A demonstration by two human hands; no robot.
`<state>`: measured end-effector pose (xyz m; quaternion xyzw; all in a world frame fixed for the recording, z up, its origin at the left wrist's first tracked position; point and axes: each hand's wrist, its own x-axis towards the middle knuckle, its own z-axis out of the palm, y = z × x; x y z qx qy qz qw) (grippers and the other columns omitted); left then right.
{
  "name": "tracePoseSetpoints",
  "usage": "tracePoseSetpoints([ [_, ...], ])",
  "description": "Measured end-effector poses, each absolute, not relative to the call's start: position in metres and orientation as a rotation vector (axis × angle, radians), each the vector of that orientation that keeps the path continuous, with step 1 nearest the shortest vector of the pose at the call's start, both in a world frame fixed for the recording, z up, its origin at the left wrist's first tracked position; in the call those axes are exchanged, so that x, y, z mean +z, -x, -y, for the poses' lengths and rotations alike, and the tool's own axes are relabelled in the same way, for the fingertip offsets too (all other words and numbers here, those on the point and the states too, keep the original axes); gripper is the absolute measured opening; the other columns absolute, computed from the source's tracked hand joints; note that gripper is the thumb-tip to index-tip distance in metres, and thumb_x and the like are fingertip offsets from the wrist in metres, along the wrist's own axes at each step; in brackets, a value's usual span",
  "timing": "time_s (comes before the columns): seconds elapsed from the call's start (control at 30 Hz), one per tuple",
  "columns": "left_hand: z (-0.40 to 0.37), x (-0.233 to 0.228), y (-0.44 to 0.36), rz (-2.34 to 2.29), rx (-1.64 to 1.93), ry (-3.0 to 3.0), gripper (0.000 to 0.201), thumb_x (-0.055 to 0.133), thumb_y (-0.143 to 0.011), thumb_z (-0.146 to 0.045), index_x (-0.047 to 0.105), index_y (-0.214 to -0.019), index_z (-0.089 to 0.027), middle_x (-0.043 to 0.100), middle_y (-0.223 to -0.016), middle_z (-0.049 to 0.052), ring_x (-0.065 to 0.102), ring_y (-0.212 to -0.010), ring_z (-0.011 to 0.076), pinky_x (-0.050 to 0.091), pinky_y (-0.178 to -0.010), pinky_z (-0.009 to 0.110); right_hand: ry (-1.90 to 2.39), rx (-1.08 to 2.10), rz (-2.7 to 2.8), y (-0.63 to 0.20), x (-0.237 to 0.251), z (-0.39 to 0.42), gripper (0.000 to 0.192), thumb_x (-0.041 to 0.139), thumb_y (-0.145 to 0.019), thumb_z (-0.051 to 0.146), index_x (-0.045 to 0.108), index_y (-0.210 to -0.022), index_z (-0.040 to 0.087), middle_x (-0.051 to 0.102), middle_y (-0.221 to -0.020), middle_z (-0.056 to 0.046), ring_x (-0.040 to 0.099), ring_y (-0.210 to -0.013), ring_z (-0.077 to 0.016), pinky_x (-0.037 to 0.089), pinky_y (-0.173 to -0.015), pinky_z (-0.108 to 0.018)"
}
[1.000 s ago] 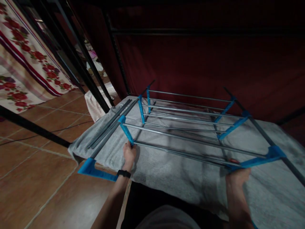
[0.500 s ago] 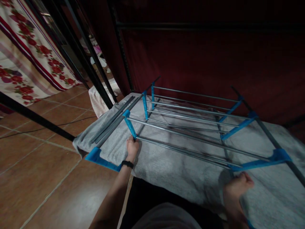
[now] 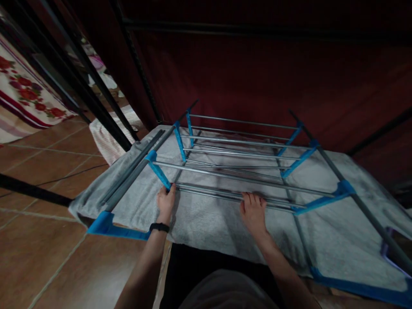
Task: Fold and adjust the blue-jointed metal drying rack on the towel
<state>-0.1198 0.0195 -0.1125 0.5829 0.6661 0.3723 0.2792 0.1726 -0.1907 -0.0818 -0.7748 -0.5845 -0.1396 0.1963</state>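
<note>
A rack of silver metal rods (image 3: 238,176) with blue plastic side brackets lies flat on a grey towel (image 3: 206,219) on the floor. My left hand (image 3: 165,204) grips the lower end of the near-left blue bracket (image 3: 159,171), where the front rods meet it. My right hand (image 3: 252,210) rests with its fingers curled over the front pair of rods near their middle. A black band sits on my left wrist. The right blue bracket (image 3: 322,199) stands free of both hands.
Loose grey tubes (image 3: 135,165) lie along the towel's left edge. A blue bracket (image 3: 109,225) sticks out at the towel's near-left corner. A dark red fabric wall backs the scene; black frame poles (image 3: 96,98) slant at left over brown floor tiles. A dark flat object (image 3: 397,253) lies at right.
My right hand has left the right blue bracket and moved left onto the middle of the front rods. My left hand has kept its grip. The view has shifted a little to the right.
</note>
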Motion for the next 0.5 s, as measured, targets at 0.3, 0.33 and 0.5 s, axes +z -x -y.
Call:
tracePoseSetpoints([
  [0.3,-0.013,-0.107,0.112,-1.494,1.277,-1.415,0.038,0.053,-0.089,-0.029,0.059,-0.126,-0.019,0.067,-0.125,0.010,0.062,-0.117,0.0227,0.050,-0.101,0.035,2.080,-0.328,1.834,-0.185,-0.078,0.178,0.022,0.046,-0.101,0.028,0.066,-0.109,0.022,0.067,-0.098,-0.008,0.056,-0.091,-0.0254,0.035,-0.086,-0.039],
  [0.33,-0.012,-0.107,0.111,-1.458,1.298,-1.413,0.038,0.052,-0.090,-0.029,0.058,-0.126,-0.019,0.066,-0.126,0.011,0.062,-0.118,0.0219,0.048,-0.103,0.036,2.065,-0.317,1.839,-0.187,-0.079,0.179,0.023,0.046,-0.101,0.029,0.066,-0.109,0.022,0.067,-0.097,-0.008,0.057,-0.091,-0.0248,0.035,-0.085,-0.038],
  [0.5,-0.008,-0.105,0.108,-1.435,1.302,-1.424,0.037,0.047,-0.095,-0.030,0.055,-0.129,-0.020,0.065,-0.127,0.010,0.061,-0.119,0.0191,0.045,-0.108,0.034,2.029,-0.316,1.801,-0.191,-0.076,0.178,0.024,0.047,-0.101,0.030,0.068,-0.110,0.023,0.068,-0.097,-0.007,0.059,-0.091,-0.0242,0.036,-0.083,-0.038],
])
